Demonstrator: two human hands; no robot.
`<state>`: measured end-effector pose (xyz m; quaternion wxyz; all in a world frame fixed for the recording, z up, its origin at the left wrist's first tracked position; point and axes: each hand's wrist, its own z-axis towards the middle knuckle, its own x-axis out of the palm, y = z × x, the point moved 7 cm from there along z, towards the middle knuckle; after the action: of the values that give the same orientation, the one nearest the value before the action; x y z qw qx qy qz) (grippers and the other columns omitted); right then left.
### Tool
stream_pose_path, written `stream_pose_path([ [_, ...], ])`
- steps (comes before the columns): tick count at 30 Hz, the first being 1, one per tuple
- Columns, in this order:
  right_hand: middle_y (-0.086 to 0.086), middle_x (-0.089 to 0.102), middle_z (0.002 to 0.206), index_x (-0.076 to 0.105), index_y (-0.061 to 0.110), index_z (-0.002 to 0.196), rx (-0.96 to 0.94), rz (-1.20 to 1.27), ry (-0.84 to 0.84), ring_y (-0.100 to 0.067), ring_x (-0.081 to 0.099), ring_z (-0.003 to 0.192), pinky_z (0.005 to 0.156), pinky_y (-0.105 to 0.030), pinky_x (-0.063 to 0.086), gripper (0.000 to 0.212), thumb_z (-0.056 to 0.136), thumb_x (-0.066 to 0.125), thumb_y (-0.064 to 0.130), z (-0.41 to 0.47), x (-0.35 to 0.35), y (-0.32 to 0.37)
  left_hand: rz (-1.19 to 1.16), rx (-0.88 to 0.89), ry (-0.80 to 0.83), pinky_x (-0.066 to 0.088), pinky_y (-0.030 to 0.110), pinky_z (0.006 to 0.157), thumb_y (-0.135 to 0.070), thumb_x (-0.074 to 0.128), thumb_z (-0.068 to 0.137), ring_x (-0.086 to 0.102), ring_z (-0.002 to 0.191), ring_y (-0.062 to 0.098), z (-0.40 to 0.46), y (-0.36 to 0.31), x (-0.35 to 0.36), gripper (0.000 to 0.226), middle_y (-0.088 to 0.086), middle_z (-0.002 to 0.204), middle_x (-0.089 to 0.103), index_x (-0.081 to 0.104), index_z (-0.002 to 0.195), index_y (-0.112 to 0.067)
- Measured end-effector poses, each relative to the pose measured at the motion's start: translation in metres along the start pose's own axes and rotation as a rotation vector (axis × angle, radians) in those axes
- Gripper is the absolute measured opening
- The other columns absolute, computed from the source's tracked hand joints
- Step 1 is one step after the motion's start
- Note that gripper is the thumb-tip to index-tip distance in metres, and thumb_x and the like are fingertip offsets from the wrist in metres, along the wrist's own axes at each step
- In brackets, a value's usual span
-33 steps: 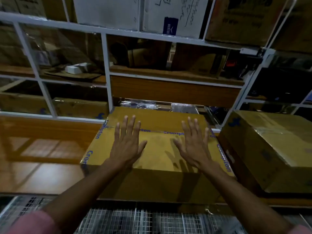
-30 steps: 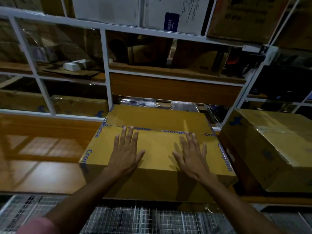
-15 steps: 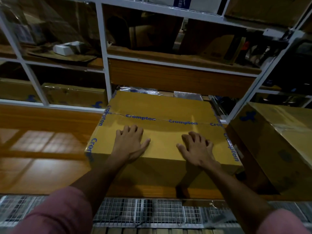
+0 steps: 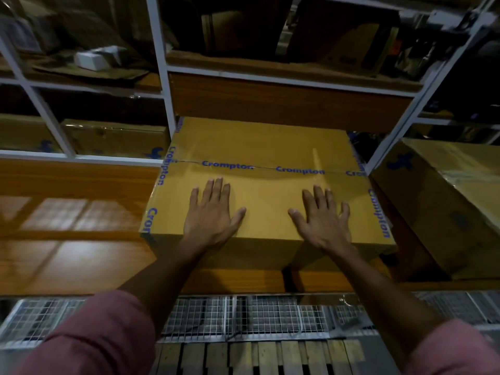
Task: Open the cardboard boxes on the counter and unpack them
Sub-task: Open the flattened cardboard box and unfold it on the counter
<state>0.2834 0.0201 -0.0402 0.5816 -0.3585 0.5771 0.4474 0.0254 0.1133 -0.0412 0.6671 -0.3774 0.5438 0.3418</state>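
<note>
A sealed brown cardboard box (image 4: 265, 147) with blue "Crompton" tape along its top seam and edges sits on the wooden counter (image 4: 70, 239). My left hand (image 4: 209, 215) lies flat on the near left part of its lid, fingers spread. Flat on the near right part rests my right hand (image 4: 323, 219), also with fingers apart. Neither hand holds anything. A second taped cardboard box (image 4: 443, 201) stands to the right, close beside the first.
White metal shelving (image 4: 159, 77) rises behind the counter, with more cardboard boxes (image 4: 113, 136) and a small white object (image 4: 92, 59) on its shelves. A wire mesh panel (image 4: 243, 315) runs below the counter's front edge. Bare wooden counter stretches to the left.
Both hands slid back toward the near edge of the lid, curled briefly, then flattened again. The camera came closer and tilted downward.
</note>
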Motion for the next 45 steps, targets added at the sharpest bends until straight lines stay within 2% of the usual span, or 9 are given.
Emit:
stream_pose_path([
  [7,-0.004,-0.012,0.170,0.007,0.029,0.162,-0.050,0.018,-0.141,-0.026,-0.015,0.156,0.119,-0.066,-0.003,0.081,0.096,0.014,0.074,-0.061,-0.004,0.000,0.060,-0.003,-0.153,0.003,0.052,0.125,-0.071,0.005,0.096,-0.012,0.156,0.021,-0.057,-0.010,-0.003,0.087,0.005,0.170,-0.011,0.002,0.162,-0.014],
  [13,-0.007,-0.007,0.171,0.016,0.024,0.162,-0.060,-0.030,-0.290,-0.031,-0.008,0.157,0.118,-0.068,0.002,0.081,0.097,0.031,0.068,-0.097,0.011,-0.003,0.090,0.030,-0.335,0.014,0.058,0.122,-0.059,0.032,0.097,0.001,0.157,0.027,-0.100,-0.019,0.003,0.084,0.010,0.170,0.000,0.013,0.161,-0.008],
  [20,-0.019,0.001,0.169,0.019,0.010,0.160,-0.103,-0.018,-0.327,-0.042,0.001,0.155,0.114,-0.075,0.008,0.087,0.096,0.044,0.063,-0.073,0.051,0.003,0.103,-0.003,-0.283,0.016,0.068,0.118,-0.057,0.040,0.097,0.005,0.155,0.039,-0.074,-0.005,0.052,0.087,0.020,0.168,0.002,0.014,0.159,-0.002],
  [23,-0.019,-0.001,0.169,0.020,0.013,0.161,-0.132,-0.063,-0.285,-0.043,-0.001,0.155,0.112,-0.076,0.014,0.084,0.096,0.044,0.061,-0.048,0.064,0.003,0.106,0.017,-0.258,0.016,0.070,0.116,-0.058,0.049,0.095,0.003,0.154,0.042,-0.050,0.003,0.068,0.092,0.022,0.168,0.000,0.014,0.159,-0.002],
  [26,-0.016,-0.005,0.169,0.022,0.019,0.161,-0.124,-0.048,-0.241,-0.041,-0.005,0.155,0.112,-0.076,0.015,0.083,0.095,0.056,0.055,-0.026,0.075,0.003,0.033,-0.011,-0.223,0.016,0.070,0.117,-0.054,0.064,0.091,-0.002,0.155,0.041,-0.026,0.010,0.078,0.098,0.018,0.169,-0.005,0.015,0.160,-0.004],
  [29,-0.016,-0.004,0.169,0.026,0.021,0.160,-0.110,-0.019,-0.233,-0.040,-0.006,0.155,0.113,-0.076,0.016,0.083,0.092,0.063,0.052,-0.015,0.079,0.007,-0.004,-0.028,-0.221,0.017,0.069,0.117,-0.053,0.067,0.088,-0.001,0.155,0.041,-0.013,0.011,0.079,0.096,0.017,0.169,-0.002,0.022,0.160,-0.007],
  [35,-0.017,-0.002,0.169,0.030,0.022,0.158,-0.100,-0.036,-0.233,-0.041,-0.005,0.155,0.112,-0.076,0.017,0.081,0.091,0.065,0.051,-0.011,0.081,0.011,0.018,-0.010,-0.191,0.021,0.071,0.114,-0.053,0.066,0.088,0.003,0.154,0.042,-0.008,0.013,0.081,0.092,0.017,0.169,0.003,0.026,0.159,-0.012],
  [40,-0.017,0.006,0.168,0.035,0.025,0.153,-0.085,-0.039,-0.201,-0.040,-0.002,0.155,0.111,-0.077,0.017,0.069,0.094,0.058,0.053,-0.020,0.075,0.014,0.043,-0.023,-0.145,0.034,0.069,0.106,-0.053,0.068,0.087,0.018,0.150,0.043,-0.016,0.015,0.076,0.084,0.016,0.166,0.013,0.035,0.154,-0.013],
  [45,-0.016,0.016,0.165,0.032,0.025,0.153,-0.179,-0.016,-0.292,-0.037,0.000,0.156,0.114,-0.076,0.010,0.063,0.098,0.047,0.053,-0.017,0.023,0.039,0.085,-0.010,-0.269,0.029,0.065,0.109,-0.055,0.058,0.093,0.021,0.149,0.041,-0.006,-0.003,0.015,0.077,0.015,0.164,0.018,0.036,0.153,-0.013],
])
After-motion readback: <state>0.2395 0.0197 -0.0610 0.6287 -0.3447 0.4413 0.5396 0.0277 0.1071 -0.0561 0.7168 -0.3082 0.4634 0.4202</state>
